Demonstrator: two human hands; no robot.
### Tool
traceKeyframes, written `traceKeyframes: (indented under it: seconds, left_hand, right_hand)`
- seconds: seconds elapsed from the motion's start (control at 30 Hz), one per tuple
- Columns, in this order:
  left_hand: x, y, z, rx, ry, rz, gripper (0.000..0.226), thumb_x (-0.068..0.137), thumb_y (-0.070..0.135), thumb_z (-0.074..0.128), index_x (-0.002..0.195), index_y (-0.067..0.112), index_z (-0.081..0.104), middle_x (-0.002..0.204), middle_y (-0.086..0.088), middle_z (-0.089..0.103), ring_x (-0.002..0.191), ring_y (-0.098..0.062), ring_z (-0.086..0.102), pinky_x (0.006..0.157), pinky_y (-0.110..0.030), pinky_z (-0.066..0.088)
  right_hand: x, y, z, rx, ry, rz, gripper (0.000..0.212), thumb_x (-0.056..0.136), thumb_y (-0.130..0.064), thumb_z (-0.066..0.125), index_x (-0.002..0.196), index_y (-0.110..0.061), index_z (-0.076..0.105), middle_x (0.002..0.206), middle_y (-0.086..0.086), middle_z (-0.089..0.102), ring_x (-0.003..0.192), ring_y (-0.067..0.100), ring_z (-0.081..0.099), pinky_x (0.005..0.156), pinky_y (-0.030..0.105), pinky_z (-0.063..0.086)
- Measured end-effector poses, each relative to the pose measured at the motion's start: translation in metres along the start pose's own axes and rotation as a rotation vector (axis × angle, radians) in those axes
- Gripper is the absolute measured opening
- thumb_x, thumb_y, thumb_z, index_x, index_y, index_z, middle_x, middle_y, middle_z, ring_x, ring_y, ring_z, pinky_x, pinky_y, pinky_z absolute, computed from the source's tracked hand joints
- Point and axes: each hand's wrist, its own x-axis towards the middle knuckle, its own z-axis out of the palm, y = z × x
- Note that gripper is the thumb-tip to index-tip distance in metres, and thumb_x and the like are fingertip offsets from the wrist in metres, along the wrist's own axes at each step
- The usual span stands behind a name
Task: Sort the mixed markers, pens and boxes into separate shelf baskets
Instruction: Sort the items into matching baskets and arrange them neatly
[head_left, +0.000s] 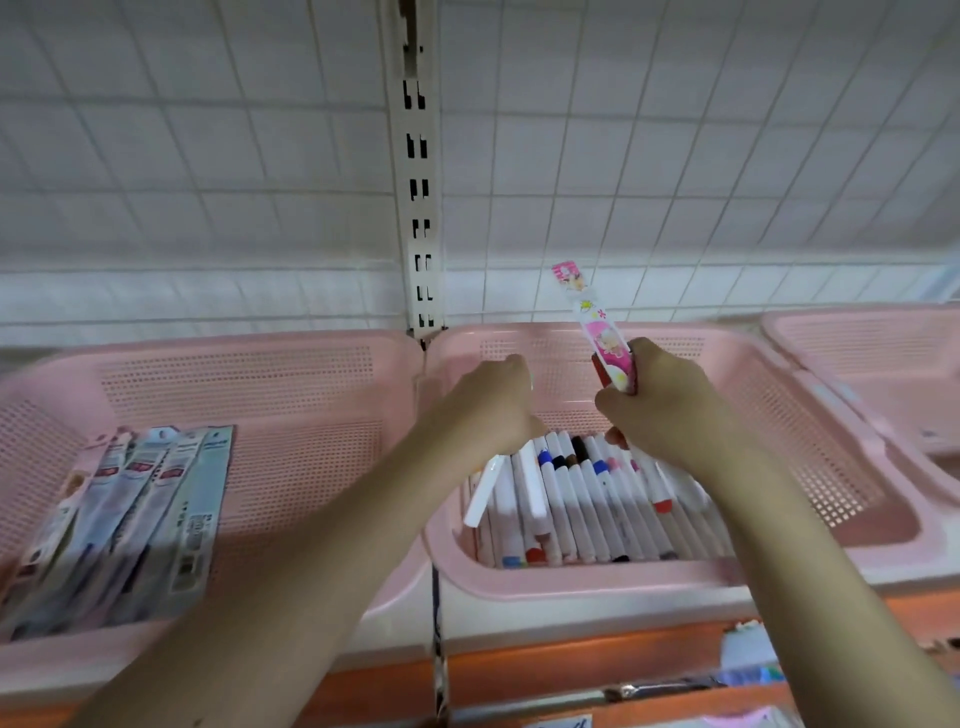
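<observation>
A pink middle basket (582, 584) holds several white markers (587, 509) with coloured caps, lying side by side. My right hand (660, 405) grips a long pink-and-white packaged item (597, 332) that sticks up above the basket. My left hand (493, 400) hovers over the back of the markers with its fingers curled down; what they touch is hidden. The left pink basket (291, 395) holds several flat blister packs of pens (130, 519).
A third pink basket (883, 374) stands at the right, partly out of frame. A white wire grid wall with a slotted upright post (418, 171) rises behind the baskets. An orange shelf edge (571, 670) runs below.
</observation>
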Motion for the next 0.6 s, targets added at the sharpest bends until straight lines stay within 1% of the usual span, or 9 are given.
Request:
traceKeyframes:
  seconds: [0.03,0.07,0.13,0.2,0.27,0.33,0.43,0.57,0.6]
  left_hand:
    - [0.001,0.000,0.002,-0.013,-0.052,-0.006,0.026,0.088,0.029,0.063,0.090,0.010,0.046,0.076,0.004,0.043,0.073,-0.014,0.044,0.047,-0.019,0.024]
    - [0.001,0.000,0.004,-0.014,-0.107,-0.013,0.031,0.087,0.030,0.065,0.077,0.011,0.042,0.071,0.004,0.041,0.070,-0.014,0.044,0.048,-0.019,0.025]
    - [-0.001,0.001,0.007,0.058,-0.180,-0.010,0.039,0.085,0.037,0.066,0.068,0.013,0.040,0.066,0.003,0.040,0.066,-0.014,0.043,0.047,-0.021,0.024]
    - [-0.005,0.002,0.008,0.137,-0.177,0.001,0.039,0.083,0.046,0.064,0.075,0.013,0.047,0.066,0.003,0.042,0.068,-0.015,0.044,0.049,-0.024,0.019]
    - [-0.009,0.002,0.008,0.201,-0.153,0.020,0.040,0.082,0.053,0.062,0.083,0.014,0.051,0.070,0.003,0.046,0.076,-0.018,0.048,0.050,-0.025,0.017]
    - [-0.011,0.004,0.010,0.247,-0.111,0.035,0.041,0.083,0.052,0.061,0.093,0.013,0.053,0.080,0.002,0.052,0.085,-0.020,0.052,0.052,-0.025,0.021]
    - [-0.013,0.006,0.010,0.328,-0.041,0.029,0.045,0.088,0.042,0.059,0.113,0.006,0.048,0.109,-0.007,0.057,0.101,-0.024,0.054,0.070,-0.028,0.033]
    - [-0.016,0.006,0.012,0.561,-0.085,0.041,0.032,0.095,0.032,0.053,0.113,0.007,0.057,0.123,-0.011,0.044,0.115,-0.028,0.043,0.096,-0.035,0.033]
    - [-0.016,0.006,0.013,0.588,-0.085,0.051,0.029,0.094,0.028,0.054,0.116,0.007,0.056,0.125,-0.010,0.044,0.116,-0.028,0.042,0.098,-0.036,0.032]
  right_hand:
    - [-0.001,0.000,0.001,-0.026,-0.008,0.014,0.007,0.085,-0.010,0.049,0.092,-0.009,0.048,0.085,0.010,0.062,0.077,0.025,0.064,0.059,0.030,0.047]
    - [-0.001,0.000,0.002,-0.053,-0.016,0.026,0.005,0.085,-0.011,0.049,0.089,-0.009,0.047,0.083,0.008,0.060,0.073,0.023,0.060,0.054,0.028,0.042]
    - [-0.002,0.000,0.004,-0.101,-0.033,0.033,0.004,0.084,-0.013,0.049,0.083,-0.011,0.045,0.076,0.004,0.054,0.063,0.017,0.050,0.048,0.026,0.033]
    - [0.000,0.002,0.004,-0.131,-0.047,0.027,0.010,0.084,-0.013,0.049,0.078,-0.016,0.042,0.073,0.001,0.051,0.058,0.013,0.047,0.046,0.025,0.030]
    - [0.002,0.003,0.004,-0.150,-0.061,0.023,0.014,0.085,-0.012,0.049,0.076,-0.019,0.040,0.072,-0.001,0.050,0.057,0.011,0.046,0.046,0.024,0.028]
    - [0.005,0.005,0.003,-0.155,-0.083,0.012,0.010,0.085,-0.012,0.049,0.080,-0.018,0.042,0.073,-0.002,0.050,0.058,0.010,0.047,0.046,0.023,0.029]
    - [0.009,0.007,0.000,-0.153,-0.114,-0.018,0.007,0.084,-0.011,0.050,0.087,-0.016,0.046,0.074,-0.002,0.052,0.060,0.010,0.048,0.047,0.022,0.031]
    - [0.012,0.009,-0.005,-0.159,-0.142,-0.025,0.009,0.084,-0.012,0.051,0.090,-0.016,0.046,0.074,-0.003,0.051,0.059,0.009,0.048,0.044,0.019,0.031]
    - [0.013,0.011,-0.006,-0.157,-0.146,-0.028,0.009,0.084,-0.012,0.051,0.092,-0.015,0.046,0.074,-0.003,0.050,0.059,0.009,0.048,0.043,0.019,0.031]
